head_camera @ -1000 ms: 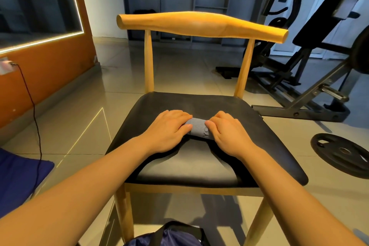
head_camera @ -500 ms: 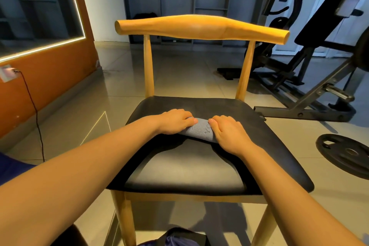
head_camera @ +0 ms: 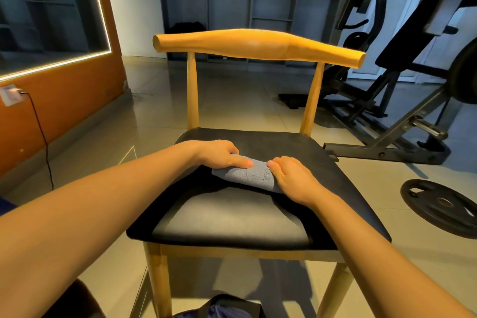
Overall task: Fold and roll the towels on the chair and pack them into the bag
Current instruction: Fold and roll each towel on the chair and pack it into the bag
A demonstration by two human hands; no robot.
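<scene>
Your fingers [head_camera: 238,162] lie flat and pressing, not curled into a fist; left hand [head_camera: 219,153] bears down on the far-left end of the towel [head_camera: 247,175], right hand [head_camera: 293,178] covers its near-right end, thumb tip almost meeting the left index tip; neither hand wraps fully around it, so read this as pinning rather than lifting; the towel is a small grey-blue bundle, already narrow and compact, lying slantwise at mid-seat of the chair [head_camera: 232,217], touching the black cushion; whether it is a tight roll or a flattened fold cannot be told, since the hands hide both ends; judgement: folding done, rolling at or near its finish, packing not yet begun for this piece; no other towel shows on the seat, so this may be the last, though anything outside the view is unknown; the bag [head_camera: 227,308] sits open on the floor below the seat's front edge, its dark blue inside partly visible, contents indistinct; remaining: secure the roll, carry it down, tuck it in; gym bench [head_camera: 402,121] and weight plate [head_camera: 441,208] stand well apart at right
</scene>
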